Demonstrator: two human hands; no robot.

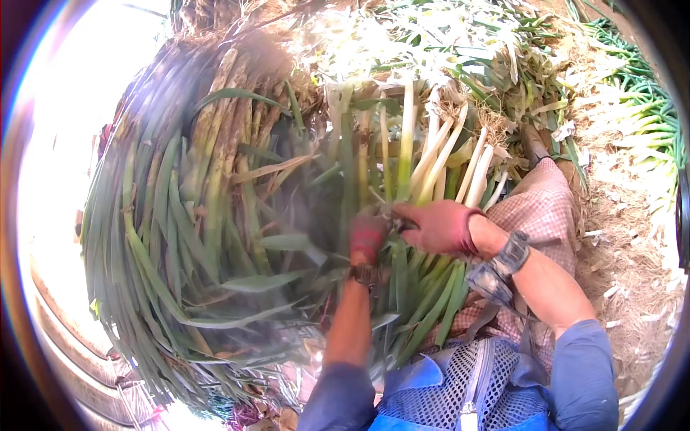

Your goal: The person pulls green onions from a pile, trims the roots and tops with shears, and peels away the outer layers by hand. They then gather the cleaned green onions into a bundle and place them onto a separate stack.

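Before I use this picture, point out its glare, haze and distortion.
Head view: glare bleaches the left side and brightens the scraps at the top. Head view: a hazy smear veils the leaves beside the left hand; the right hand looks clearer. Head view: dark curved borders suggest wide-lens distortion.

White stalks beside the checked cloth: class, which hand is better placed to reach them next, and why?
Probably the right: the right hand lies closer to the white stalks, while the left hand is nearer the big pile of green leaves.
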